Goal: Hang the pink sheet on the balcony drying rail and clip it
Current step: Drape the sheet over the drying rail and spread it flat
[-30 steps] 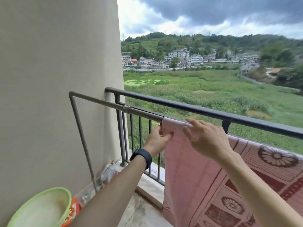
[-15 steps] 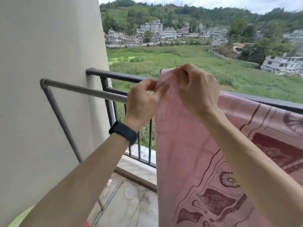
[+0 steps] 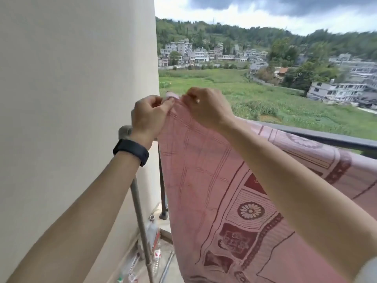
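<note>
The pink sheet point(image 3: 214, 180), patterned with dark red flowers and borders, hangs down from its left end and drapes to the right over the rail. My left hand point(image 3: 150, 117), with a black band on the wrist, pinches the sheet's top left corner. My right hand point(image 3: 206, 107) pinches the same top edge just to the right, the two hands almost touching. Both hold the corner lifted above the grey drying rail point(image 3: 125, 130), of which only the left corner and its upright post show. A small pale pink piece sticks up between the hands; I cannot tell what it is.
A cream wall point(image 3: 77, 99) fills the left side, close to the rail's corner. The dark balcony railing point(image 3: 326, 137) runs to the right behind the sheet. Plastic bottles point(image 3: 152, 231) and a loose pipe lie on the floor by the post. Fields and houses lie beyond.
Both hands have lifted the sheet's left corner off the rail and carried it left toward the wall. The view has turned left, so the wall fills more of it.
</note>
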`<state>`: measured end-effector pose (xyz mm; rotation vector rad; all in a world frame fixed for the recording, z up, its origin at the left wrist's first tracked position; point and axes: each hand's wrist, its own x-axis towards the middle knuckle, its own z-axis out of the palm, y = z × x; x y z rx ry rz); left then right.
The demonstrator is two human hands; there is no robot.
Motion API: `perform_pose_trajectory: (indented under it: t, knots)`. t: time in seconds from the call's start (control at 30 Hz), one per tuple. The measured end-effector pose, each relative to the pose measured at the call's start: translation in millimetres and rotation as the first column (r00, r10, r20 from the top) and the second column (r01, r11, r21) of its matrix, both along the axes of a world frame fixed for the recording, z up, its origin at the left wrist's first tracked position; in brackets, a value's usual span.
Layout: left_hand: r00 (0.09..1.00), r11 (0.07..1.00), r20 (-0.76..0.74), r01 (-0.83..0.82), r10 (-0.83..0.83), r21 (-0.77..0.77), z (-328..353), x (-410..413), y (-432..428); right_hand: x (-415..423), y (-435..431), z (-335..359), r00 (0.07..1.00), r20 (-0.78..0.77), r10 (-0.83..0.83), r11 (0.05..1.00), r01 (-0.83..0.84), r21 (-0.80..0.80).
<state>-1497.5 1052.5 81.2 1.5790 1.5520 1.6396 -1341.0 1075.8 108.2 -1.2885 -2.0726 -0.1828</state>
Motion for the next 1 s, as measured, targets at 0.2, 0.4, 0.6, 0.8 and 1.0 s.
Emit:
perform_pose_trajectory:
  t: [0.2,0.4,0.6,0.8,1.0]
  knots:
    - [0.985,0.984,0.017,0.171,-0.17,-0.052,-66,-59,-1,-51,29,-23,0.999,0.043,0.015,0.981,-0.006,-0.196]
    - [0.997,0.995,0.083,0.0,-0.008,0.104,-35,-121,18,-109,41,-15,0.999,-0.015,0.031,0.998,-0.03,0.047]
    - [0.985,0.992,0.173,-0.004,0.026,-0.128,-108,-148,24,-141,54,-36,0.99,0.144,0.008,0.967,0.029,-0.254]
    - [0.908,0.925,0.339,0.326,-0.247,-0.198,-160,-153,15,-154,29,-55,0.922,0.387,-0.013,0.994,0.055,-0.097]
    - [0.943,0.948,0.228,0.28,-0.242,-0.154,-182,-142,20,-154,21,-81,0.915,0.394,-0.089,0.984,0.018,0.18]
